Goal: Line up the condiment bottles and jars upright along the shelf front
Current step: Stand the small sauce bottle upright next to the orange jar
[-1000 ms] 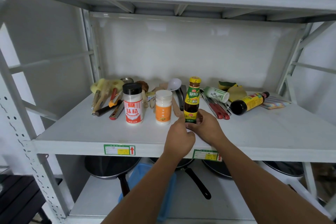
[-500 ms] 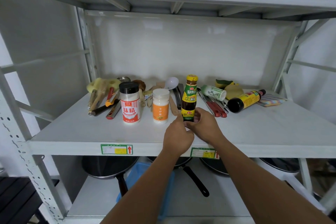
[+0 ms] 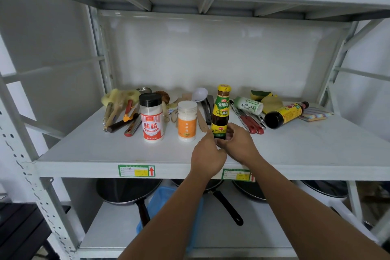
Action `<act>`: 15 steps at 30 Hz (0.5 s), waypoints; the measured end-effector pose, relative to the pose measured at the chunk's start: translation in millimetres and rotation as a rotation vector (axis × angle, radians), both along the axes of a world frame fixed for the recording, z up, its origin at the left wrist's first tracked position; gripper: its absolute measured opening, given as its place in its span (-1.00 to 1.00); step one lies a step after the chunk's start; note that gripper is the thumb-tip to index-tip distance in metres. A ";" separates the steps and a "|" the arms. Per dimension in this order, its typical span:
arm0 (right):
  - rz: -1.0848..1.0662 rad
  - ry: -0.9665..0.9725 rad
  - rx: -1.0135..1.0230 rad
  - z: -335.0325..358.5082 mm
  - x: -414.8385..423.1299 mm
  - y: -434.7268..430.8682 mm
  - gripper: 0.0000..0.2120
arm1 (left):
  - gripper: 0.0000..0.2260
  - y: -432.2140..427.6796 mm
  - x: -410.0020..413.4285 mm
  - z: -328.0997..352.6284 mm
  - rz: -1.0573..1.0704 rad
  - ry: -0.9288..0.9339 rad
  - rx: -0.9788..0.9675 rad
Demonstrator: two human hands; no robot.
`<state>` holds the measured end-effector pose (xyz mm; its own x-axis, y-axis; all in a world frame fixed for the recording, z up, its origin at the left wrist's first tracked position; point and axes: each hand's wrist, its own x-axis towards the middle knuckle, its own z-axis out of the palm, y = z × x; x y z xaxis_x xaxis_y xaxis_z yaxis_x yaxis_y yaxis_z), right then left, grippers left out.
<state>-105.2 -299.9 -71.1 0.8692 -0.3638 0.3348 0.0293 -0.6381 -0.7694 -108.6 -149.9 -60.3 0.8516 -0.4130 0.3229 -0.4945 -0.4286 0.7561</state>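
Three containers stand upright in a row on the white shelf: a black-capped jar with a red label, a white jar with an orange label, and a dark sauce bottle with a yellow cap. My left hand and my right hand both grip the base of the sauce bottle. Behind, to the right, a white and green canister and a dark bottle with a yellow label lie on their sides.
Kitchen utensils are piled at the back left, with a white spoon, red-handled tools, yellow sponges and a striped cloth at the back. Pans sit on the shelf below.
Both hands have stayed on the base of the sauce bottle, which remains upright beside the orange-label jar. The view has shifted slightly.
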 end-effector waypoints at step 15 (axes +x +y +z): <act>0.000 -0.002 0.010 1.5 -0.1 0.4 -0.52 | -0.64 -2.9 3.2 -3.8 0.021 -0.014 0.005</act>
<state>-105.3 -299.4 -69.6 0.8684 -0.3675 0.3330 0.0308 -0.6302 -0.7758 -105.4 -152.8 -64.1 0.8556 -0.3968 0.3325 -0.4958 -0.4430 0.7470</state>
